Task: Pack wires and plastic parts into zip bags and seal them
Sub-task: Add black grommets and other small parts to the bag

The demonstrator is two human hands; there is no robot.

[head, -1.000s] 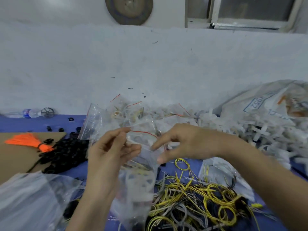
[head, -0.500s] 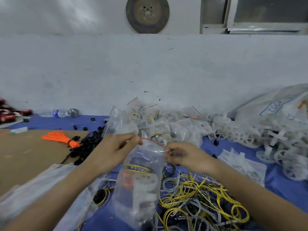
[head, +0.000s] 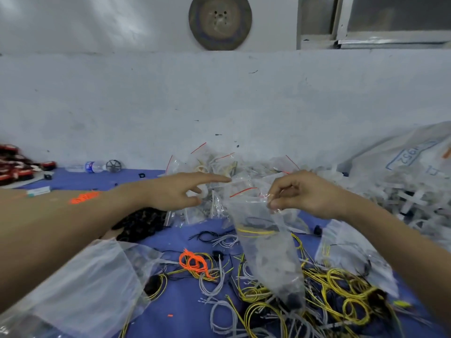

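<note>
From the head camera: pinching the zip bag [head: 266,242] by its top edge with the curled right hand [head: 307,193], letting it hang over the wire heap [head: 329,296], likely so wires and parts settle below the seal. Holding nothing in the left hand [head: 170,191], straightened out, index stretched beyond the wire heap toward the filled bags [head: 219,167].

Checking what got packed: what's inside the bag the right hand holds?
Yellow and black wires show through the zip bag; its lower contents are too blurred to identify.
</note>
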